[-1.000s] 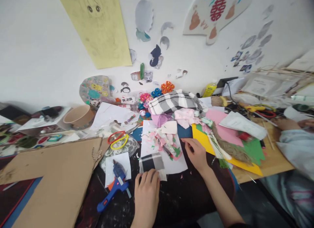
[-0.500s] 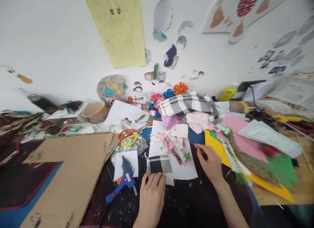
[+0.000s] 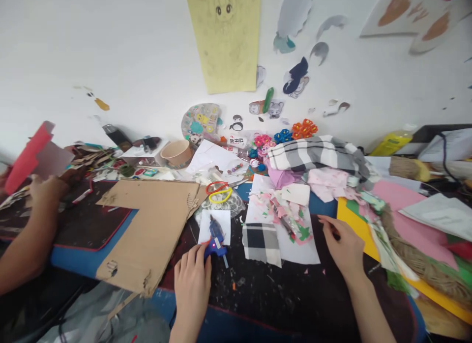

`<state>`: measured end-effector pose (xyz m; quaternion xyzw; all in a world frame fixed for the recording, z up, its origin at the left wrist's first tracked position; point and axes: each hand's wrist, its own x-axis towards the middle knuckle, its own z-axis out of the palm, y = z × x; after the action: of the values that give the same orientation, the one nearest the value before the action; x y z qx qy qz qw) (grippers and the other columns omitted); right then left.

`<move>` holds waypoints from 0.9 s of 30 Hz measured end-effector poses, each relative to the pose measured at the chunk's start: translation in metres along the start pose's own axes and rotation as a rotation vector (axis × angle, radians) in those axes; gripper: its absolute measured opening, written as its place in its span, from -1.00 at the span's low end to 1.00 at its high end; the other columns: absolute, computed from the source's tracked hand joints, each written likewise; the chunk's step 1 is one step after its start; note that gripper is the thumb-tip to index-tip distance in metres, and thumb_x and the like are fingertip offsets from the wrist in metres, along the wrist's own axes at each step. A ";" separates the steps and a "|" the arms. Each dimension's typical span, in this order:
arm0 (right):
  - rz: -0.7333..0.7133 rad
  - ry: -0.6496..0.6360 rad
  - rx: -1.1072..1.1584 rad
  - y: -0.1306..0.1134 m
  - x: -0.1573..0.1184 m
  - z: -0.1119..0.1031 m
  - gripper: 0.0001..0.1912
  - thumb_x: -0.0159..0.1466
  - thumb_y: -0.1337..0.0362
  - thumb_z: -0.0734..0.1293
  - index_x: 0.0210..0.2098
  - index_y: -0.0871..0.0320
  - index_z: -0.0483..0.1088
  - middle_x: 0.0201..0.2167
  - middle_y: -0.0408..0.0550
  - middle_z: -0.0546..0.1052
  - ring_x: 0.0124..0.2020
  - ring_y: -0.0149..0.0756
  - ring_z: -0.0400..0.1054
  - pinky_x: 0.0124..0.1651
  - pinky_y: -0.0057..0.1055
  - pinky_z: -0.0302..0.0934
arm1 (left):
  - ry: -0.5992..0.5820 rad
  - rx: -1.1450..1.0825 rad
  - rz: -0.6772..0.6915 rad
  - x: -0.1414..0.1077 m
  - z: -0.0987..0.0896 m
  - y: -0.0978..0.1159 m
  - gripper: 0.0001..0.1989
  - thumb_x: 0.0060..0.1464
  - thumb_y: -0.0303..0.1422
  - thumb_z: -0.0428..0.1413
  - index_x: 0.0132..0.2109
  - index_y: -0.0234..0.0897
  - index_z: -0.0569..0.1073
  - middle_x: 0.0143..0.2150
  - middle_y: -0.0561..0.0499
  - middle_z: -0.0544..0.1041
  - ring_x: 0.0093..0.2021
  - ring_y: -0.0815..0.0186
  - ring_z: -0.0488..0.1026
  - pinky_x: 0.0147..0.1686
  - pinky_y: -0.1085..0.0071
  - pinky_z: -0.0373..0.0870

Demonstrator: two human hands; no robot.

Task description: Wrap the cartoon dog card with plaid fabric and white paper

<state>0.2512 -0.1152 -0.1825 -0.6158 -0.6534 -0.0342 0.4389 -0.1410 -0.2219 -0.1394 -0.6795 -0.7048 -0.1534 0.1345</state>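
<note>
My left hand (image 3: 192,276) is closed over the handle of a blue hot glue gun (image 3: 217,239), whose small light glows. The gun's nozzle lies over a white paper square (image 3: 223,224). Right of it, a black-and-white checked fabric piece (image 3: 261,242) lies flat, partly over a larger white sheet (image 3: 304,252). Pink and green scraps (image 3: 285,213) are heaped on that sheet. At its right, my right hand (image 3: 342,244) rests near the mat with thumb and forefinger drawn together in a pinch. Whatever is between those fingertips, if anything, is too small to make out.
Cut cardboard (image 3: 155,225) covers the left. Behind are a bag with red and yellow rings (image 3: 219,191), a round tub (image 3: 177,154) and folded checked cloth (image 3: 317,154). Coloured paper (image 3: 416,220) and twine pile up rightward. At far left, another person's hand (image 3: 46,188) holds red paper.
My left hand has left the checked fabric and moved left onto the glue gun's handle. The view has turned left, bringing another person's arm into sight. My right hand keeps its pose.
</note>
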 end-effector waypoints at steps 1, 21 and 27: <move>0.002 -0.005 -0.003 0.001 0.000 0.000 -0.76 0.37 0.24 0.25 -0.12 0.14 0.54 -0.25 -0.05 0.62 -0.35 -0.28 0.46 -0.24 -0.36 0.34 | -0.006 -0.006 -0.004 -0.002 0.000 0.000 -0.72 0.31 -0.38 0.01 0.12 -0.23 0.45 0.02 -0.11 0.56 -0.04 0.13 0.46 -0.08 0.22 0.29; 0.009 -0.030 -0.029 0.009 -0.004 0.004 -0.71 0.36 0.17 0.24 -0.14 0.14 0.55 -0.23 -0.05 0.63 -0.34 -0.24 0.50 -0.22 -0.34 0.35 | -0.008 -0.052 0.028 0.013 -0.012 -0.027 -0.81 0.36 -0.38 -0.04 -0.05 -0.23 0.47 -0.16 -0.06 0.59 -0.14 0.18 0.51 -0.13 0.24 0.24; -0.017 -0.024 -0.038 0.009 -0.004 0.004 -0.71 0.37 0.17 0.23 -0.15 0.15 0.54 -0.24 -0.04 0.63 -0.37 -0.26 0.50 -0.25 -0.36 0.35 | -0.105 0.101 0.190 0.063 -0.038 -0.040 -0.74 0.38 -0.35 -0.07 -0.10 -0.20 0.52 -0.25 -0.04 0.60 -0.22 0.20 0.53 -0.14 0.23 0.22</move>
<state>0.2563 -0.1137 -0.1915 -0.6188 -0.6630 -0.0429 0.4192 -0.1838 -0.1803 -0.0809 -0.7426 -0.6502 -0.0686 0.1453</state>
